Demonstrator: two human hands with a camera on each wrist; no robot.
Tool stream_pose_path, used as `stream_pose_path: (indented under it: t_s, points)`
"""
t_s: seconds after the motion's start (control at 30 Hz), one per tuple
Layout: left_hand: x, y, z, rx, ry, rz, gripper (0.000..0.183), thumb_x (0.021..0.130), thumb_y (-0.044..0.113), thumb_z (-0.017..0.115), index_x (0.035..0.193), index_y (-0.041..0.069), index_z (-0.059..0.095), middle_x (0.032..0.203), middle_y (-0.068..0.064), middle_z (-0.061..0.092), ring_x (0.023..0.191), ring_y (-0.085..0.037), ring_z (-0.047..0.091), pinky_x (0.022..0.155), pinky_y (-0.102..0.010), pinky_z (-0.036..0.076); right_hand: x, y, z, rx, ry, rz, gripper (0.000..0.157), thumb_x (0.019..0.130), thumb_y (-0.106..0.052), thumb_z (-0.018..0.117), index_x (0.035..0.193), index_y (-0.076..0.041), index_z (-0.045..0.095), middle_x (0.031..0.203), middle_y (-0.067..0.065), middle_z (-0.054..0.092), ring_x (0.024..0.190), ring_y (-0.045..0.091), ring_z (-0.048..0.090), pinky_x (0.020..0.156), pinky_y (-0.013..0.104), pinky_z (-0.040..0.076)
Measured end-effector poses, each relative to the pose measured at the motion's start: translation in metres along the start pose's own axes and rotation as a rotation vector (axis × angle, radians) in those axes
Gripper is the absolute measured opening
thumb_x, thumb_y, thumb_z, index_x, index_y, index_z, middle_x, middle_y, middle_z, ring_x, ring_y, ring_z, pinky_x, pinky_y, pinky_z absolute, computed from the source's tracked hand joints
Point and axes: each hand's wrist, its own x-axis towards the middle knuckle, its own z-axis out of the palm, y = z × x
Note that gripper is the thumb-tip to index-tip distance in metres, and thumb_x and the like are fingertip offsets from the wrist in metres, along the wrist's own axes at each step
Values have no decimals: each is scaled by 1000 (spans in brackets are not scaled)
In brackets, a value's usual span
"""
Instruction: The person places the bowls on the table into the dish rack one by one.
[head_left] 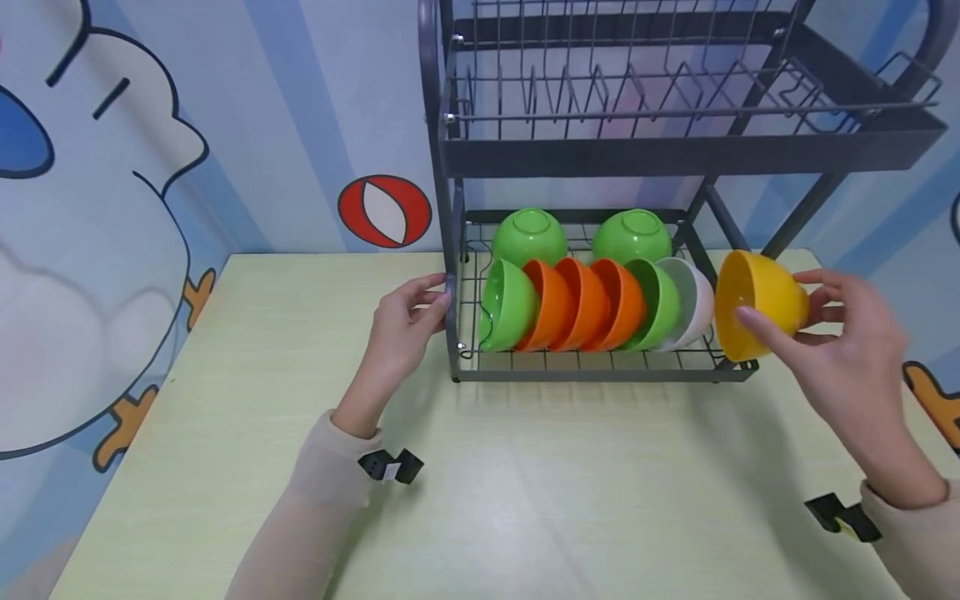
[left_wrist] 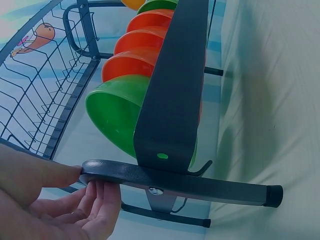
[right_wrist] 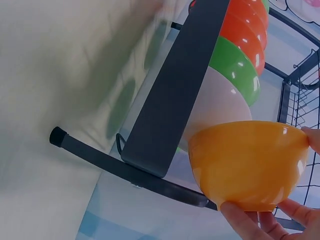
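Observation:
My right hand [head_left: 855, 333] holds a yellow bowl [head_left: 776, 304] at the right end of the rack, thumb at its rim and fingers behind its base. In the right wrist view that yellow bowl [right_wrist: 250, 165] is beside the white bowl [right_wrist: 217, 102]. My left hand [head_left: 405, 329] grips the left upright of the dark dish rack [head_left: 600, 376]; the left wrist view shows thumb and fingers pinching the frame [left_wrist: 115, 171]. On the lower shelf a row of bowls stands on edge: a green bowl [head_left: 510, 308], several orange bowls [head_left: 581, 304], another green bowl [head_left: 656, 304] and a white bowl [head_left: 696, 304].
Two upside-down green bowls [head_left: 530, 237] sit behind the row. Above hangs the rack's upper wire shelf [head_left: 675, 154]. The rack stands on a pale table [head_left: 525, 483] against a wall [head_left: 300, 125] with cartoon drawings.

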Motion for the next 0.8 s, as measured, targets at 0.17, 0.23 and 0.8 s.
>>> stream_pose_path:
  t_s: [0.17, 0.23, 0.8]
  points:
    - [-1, 0, 0, -4, 3, 1, 40, 102, 12, 58, 141, 4, 53, 116, -15, 64, 98, -25, 69, 86, -30, 58, 5, -2, 7, -44, 13, -117, 64, 76, -18, 89, 126, 7, 57, 108, 24, 52, 86, 21, 43, 66, -5, 29]
    - [-1, 0, 0, -3, 5, 2, 40, 102, 12, 58, 141, 4, 53, 117, -15, 64, 98, -25, 69, 86, -30, 58, 6, -2, 10, -56, 9, -150, 66, 75, -20, 89, 126, 8, 57, 107, 25, 51, 88, 27, 44, 67, -4, 27]
    - [-1, -3, 0, -10, 13, 7, 40, 101, 12, 60, 140, 4, 54, 114, -14, 64, 96, -24, 70, 86, -31, 58, 9, 3, 30, -57, -39, -144, 66, 78, -29, 87, 127, 4, 57, 100, 19, 50, 83, 25, 44, 60, 3, 28]
